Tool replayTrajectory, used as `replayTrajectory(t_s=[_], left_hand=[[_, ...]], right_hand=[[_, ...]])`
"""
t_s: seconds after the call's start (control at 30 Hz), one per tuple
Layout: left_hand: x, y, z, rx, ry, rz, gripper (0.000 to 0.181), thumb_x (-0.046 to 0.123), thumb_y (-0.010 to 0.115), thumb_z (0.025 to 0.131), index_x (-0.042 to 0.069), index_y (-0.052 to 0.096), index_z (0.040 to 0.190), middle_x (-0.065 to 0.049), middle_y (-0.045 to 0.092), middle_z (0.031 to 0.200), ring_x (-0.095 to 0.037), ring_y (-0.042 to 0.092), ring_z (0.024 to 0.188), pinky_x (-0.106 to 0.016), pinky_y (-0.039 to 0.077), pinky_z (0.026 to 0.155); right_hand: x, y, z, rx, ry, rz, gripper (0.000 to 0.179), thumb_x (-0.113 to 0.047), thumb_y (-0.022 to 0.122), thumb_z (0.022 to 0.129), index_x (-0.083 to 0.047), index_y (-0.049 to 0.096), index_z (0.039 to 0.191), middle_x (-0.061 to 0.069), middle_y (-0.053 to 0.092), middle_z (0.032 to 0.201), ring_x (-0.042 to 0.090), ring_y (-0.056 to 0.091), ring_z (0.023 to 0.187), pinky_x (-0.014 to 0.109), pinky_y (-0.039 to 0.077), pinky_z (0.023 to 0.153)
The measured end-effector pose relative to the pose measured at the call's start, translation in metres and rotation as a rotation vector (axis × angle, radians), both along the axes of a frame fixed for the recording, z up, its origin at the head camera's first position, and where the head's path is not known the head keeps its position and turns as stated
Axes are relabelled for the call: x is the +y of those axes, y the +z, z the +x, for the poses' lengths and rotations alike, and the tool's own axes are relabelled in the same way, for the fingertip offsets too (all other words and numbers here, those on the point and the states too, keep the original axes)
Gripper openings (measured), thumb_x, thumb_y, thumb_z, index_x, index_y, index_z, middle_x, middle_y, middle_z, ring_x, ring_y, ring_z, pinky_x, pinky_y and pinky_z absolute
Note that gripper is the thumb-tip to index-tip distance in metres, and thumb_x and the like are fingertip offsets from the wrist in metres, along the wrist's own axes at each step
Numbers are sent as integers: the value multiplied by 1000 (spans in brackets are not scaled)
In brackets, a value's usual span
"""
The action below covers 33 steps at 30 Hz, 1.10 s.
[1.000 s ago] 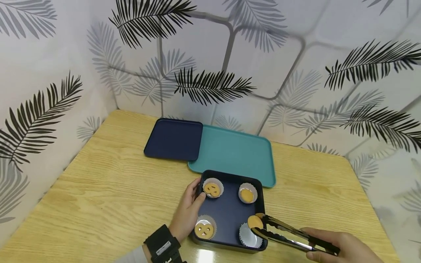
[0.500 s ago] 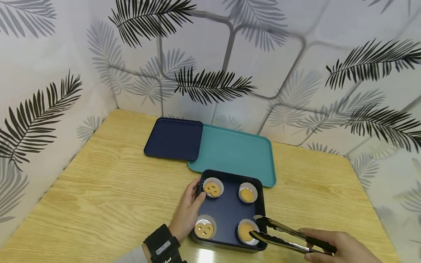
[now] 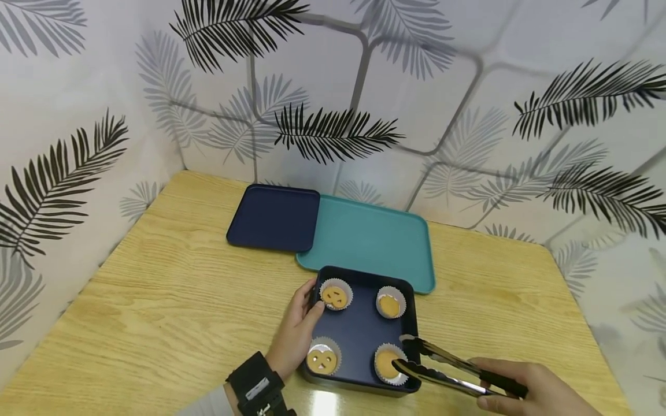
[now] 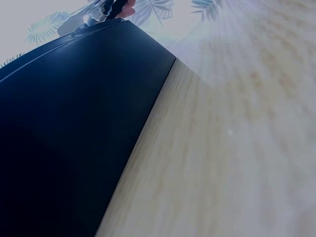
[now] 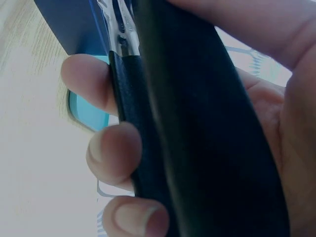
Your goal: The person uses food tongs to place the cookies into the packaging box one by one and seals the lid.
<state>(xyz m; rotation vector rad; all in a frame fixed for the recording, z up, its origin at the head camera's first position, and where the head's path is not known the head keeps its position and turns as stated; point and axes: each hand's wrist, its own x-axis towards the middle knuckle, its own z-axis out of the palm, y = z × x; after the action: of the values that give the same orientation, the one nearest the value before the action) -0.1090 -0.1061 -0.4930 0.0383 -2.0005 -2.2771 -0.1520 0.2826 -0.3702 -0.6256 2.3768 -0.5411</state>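
My left hand point(image 3: 292, 337) grips the left wall of a dark square baking tin point(image 3: 359, 335), its thumb at the rim. Inside, a paper cup with a pretzel-shaped cookie point(image 3: 335, 297) sits at the back left, and a similar cookie point(image 3: 321, 361) lies in the front-left cup. The back-right cup has a cookie point(image 3: 389, 306). A round cookie point(image 3: 385, 364) lies in the front-right paper cup point(image 3: 399, 379). My right hand point(image 3: 533, 390) holds black-handled metal tongs point(image 3: 502, 382), fingers curled round the handles point(image 5: 197, 123). The tongs' tips are spread over that cup, with no cookie between them.
Behind the tin lies a teal tray point(image 3: 374, 237), with a navy tray point(image 3: 276, 219) overlapping its left end. All stand on a wooden table point(image 3: 171, 277), against a leaf-patterned backdrop point(image 3: 333, 75).
The tongs, which pinched the round cookie, have spread and let it go into the front-right cup. The right hand has shifted slightly left. My left hand stays on the tin.
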Motion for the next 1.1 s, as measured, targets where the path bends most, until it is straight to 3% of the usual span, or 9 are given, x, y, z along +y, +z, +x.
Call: replayTrajectory(t_s=[0.17,0.37,0.47,0.57,0.7,0.83,0.93,1.0,1.1], left_hand=[[-2,2,-1,5,2,-1,55,15,45,110,0,22,158,-23,23,163,-35,21,151,-50,21,122],[-3,4,-1,5,8,0,55,13,44,109,0,22,158,-24,23,163,-36,20,151,-49,20,123],[-3,5,-1,5,8,-1,55,12,44,109,-1,22,158,-24,23,163,-36,20,151,-49,20,123],[-3,4,-1,10,8,-2,55,12,44,109,-1,22,158,-25,23,163,-36,20,151,-50,20,123],[-2,2,-1,14,0,2,55,13,44,109,-1,22,158,-24,23,163,-36,21,151,-49,20,122],[-1,-1,-1,17,-8,5,55,13,44,109,-1,22,158,-24,24,163,-35,22,151,-48,21,122],[0,-3,0,21,-8,4,55,12,45,109,0,23,158,-23,24,163,-35,23,151,-48,22,122],[0,-4,-1,17,-5,6,55,13,45,109,1,24,158,-22,25,163,-34,23,151,-47,23,122],[-1,-4,-1,13,0,5,55,14,45,109,2,24,158,-20,25,163,-33,23,151,-47,23,122]], right_hand=[[-1,-1,-3,-37,-14,-20,61,-34,71,96,4,56,141,26,63,130,43,64,113,32,58,79],[-4,-3,-5,-82,-24,-78,62,-31,70,96,6,53,143,17,68,123,7,64,95,21,53,71],[-7,-4,-3,-66,-17,-91,62,-31,70,97,6,52,143,11,69,117,-1,60,89,21,51,69],[-13,-6,-3,-21,-1,-99,62,-33,71,96,4,54,143,3,68,110,0,57,86,21,49,68],[-23,-8,-3,104,-1,-71,62,-38,73,94,-1,58,141,2,69,112,4,58,90,23,51,71],[-34,-6,-6,164,-147,-43,69,-42,73,92,-3,54,145,7,69,119,13,59,88,27,50,68],[-42,-6,-12,212,-260,-71,71,-42,74,92,-3,51,147,7,69,113,15,55,79,27,45,61],[-48,-7,-18,267,-300,-91,70,-42,74,93,-4,51,147,5,69,108,15,55,77,28,45,60],[-55,-10,-34,318,-336,-109,74,-44,71,94,-1,47,149,14,68,111,24,62,86,34,52,66]])
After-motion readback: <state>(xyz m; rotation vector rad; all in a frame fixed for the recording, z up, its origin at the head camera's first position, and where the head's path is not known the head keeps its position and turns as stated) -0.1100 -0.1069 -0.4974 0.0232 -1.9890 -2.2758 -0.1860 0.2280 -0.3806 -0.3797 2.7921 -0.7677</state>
